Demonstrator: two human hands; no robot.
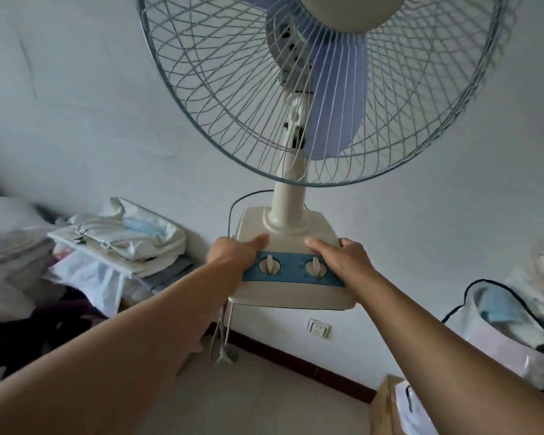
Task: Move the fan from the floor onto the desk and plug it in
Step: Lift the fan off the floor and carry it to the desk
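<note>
The left hand (pixel 233 251) grips the left edge of the fan base (pixel 291 262), thumb lying on top and fingers wrapped underneath out of sight. The right hand (pixel 343 255) clamps the base's right edge the same way, thumb pressed on the cream top just above the blue control strip. Between the 2 hands sit 2 rotary knobs (pixel 291 265), untouched.

The desk fan (pixel 311 89) is held upright in the air at arm's length, so the lift off the floor looks done. Its round wire cage and lilac blades rise above the base on a cream neck, filling the upper view against the white wall.

Below the base, the power cord (pixel 225 328) hangs loose from the left underside, and its plug (pixel 225 356) dangles free, connected to nothing. A wall socket (pixel 318 328) sits lower on the wall, just under the base's right half and above the dark skirting board.

Left of the base lies a heap of folded clothes and bags (pixel 107 246); right of it stands a filled plastic bag (pixel 500 324).

No desk is in view. By this evidence, roughly a third is complete: the fan is carried, while setting it down on the desk and plugging it in both remain.
</note>
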